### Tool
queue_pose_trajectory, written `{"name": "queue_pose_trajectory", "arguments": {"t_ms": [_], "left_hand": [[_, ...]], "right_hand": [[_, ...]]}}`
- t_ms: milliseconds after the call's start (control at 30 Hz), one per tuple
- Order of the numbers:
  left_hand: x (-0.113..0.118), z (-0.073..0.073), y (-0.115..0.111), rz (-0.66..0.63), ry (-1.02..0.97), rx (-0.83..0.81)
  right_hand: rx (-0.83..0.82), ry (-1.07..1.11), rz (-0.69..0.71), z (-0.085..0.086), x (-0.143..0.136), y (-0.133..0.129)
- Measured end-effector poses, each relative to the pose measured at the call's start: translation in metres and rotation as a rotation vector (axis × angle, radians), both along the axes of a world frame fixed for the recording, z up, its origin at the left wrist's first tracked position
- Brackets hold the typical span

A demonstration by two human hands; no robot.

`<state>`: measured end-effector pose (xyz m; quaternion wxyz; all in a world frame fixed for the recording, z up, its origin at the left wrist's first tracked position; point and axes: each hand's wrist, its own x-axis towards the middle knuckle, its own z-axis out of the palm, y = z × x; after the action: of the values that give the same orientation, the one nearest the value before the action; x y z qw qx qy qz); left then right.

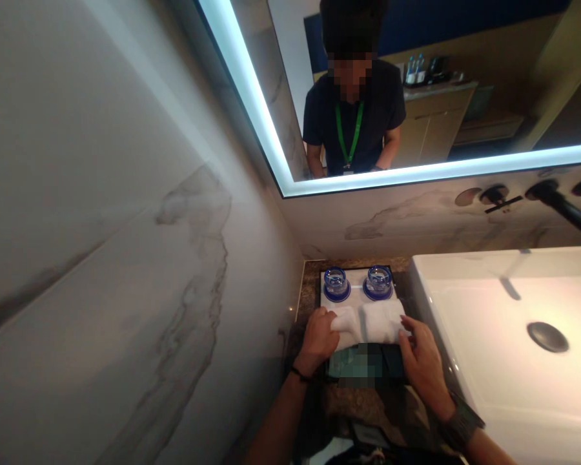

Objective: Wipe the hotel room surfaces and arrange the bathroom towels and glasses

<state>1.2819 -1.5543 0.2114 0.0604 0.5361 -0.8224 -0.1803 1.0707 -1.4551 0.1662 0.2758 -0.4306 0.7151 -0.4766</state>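
White folded cloths (380, 321) lie side by side on a tray (356, 276) on the dark stone counter. At their left end is my left hand (319, 339), its fingers closed on the white cloth. My right hand (420, 355) touches the right end of the cloths, thumb and fingers apart. Behind the cloths stand two clear glasses with blue rims, one at the left (336, 284) and one at the right (378, 283). Green packets (356, 363) lie just in front of the cloths, between my wrists.
A white basin (494, 310) with a dark drain stands close on the right, under a black faucet (566, 210). A marbled wall (174, 258) rises at the left. Behind the counter hangs a lit mirror (368, 178), reflecting a person with a green lanyard.
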Motion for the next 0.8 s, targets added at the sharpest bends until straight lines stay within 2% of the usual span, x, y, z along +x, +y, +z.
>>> {"name": "queue_pose_trajectory", "arguments": {"t_ms": [67, 133, 200, 267, 333, 367, 433, 533, 633, 733, 800], "left_hand": [[0.003, 0.023, 0.006, 0.024, 0.181, -0.033], [0.003, 0.050, 0.015, 0.004, 0.379, -0.135], [0.001, 0.074, 0.025, -0.085, 0.535, -0.232], [-0.001, 0.086, 0.035, -0.251, 0.605, -0.293], [-0.002, 0.085, 0.042, -0.408, 0.563, -0.310], [-0.002, 0.079, 0.045, -0.444, 0.522, -0.303], [-0.002, 0.062, 0.047, -0.429, 0.469, -0.240], [-0.009, 0.037, 0.050, -0.313, 0.593, 0.024], [-0.029, 0.022, 0.055, -0.143, 0.829, 0.360], [-0.048, 0.018, 0.055, 0.100, 1.008, 0.429], [-0.048, 0.021, 0.049, 0.189, 1.095, 0.409]], "right_hand": [[0.083, -0.145, 0.120, 0.011, 0.011, 0.000], [0.210, -0.323, 0.249, 0.024, 0.021, -0.003], [0.325, -0.682, 0.364, 0.042, 0.026, -0.008], [0.312, -1.144, 0.431, 0.064, 0.024, -0.015], [0.205, -1.458, 0.388, 0.085, 0.017, -0.023], [0.139, -1.487, 0.315, 0.092, 0.012, -0.025], [0.039, -1.431, 0.102, 0.100, 0.005, -0.028], [-0.087, -1.360, -0.109, 0.095, 0.007, -0.027], [-0.134, -1.425, -0.142, 0.083, 0.019, -0.022], [-0.163, -1.441, -0.117, 0.080, 0.027, -0.019], [-0.172, -1.401, -0.080, 0.082, 0.025, -0.019]]}}
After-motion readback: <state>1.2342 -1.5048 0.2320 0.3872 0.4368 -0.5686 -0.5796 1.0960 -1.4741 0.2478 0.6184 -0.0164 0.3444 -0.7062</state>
